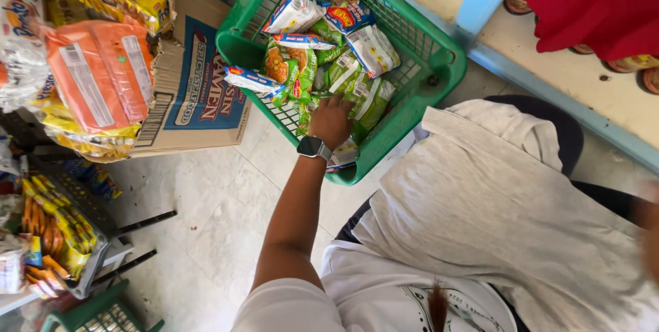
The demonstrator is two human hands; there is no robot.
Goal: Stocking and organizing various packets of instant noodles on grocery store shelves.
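Pale floor tiles carry a green plastic basket (439, 64) of noodle packets beside a cardboard box (199, 92). I reach my left hand (331, 120) into its near corner, fingers closed on a green packet (367, 102). I cannot see my right hand.

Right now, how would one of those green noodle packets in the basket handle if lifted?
The green noodle packets look light and crinkly, likely slippery in their glossy film. The block inside may crack if squeezed. Flat, so unlikely to roll. The left hand rests among them in the green basket.

green basket (439, 64); green packets (364, 95), orange bundle (99, 74), grey shirt (494, 208)
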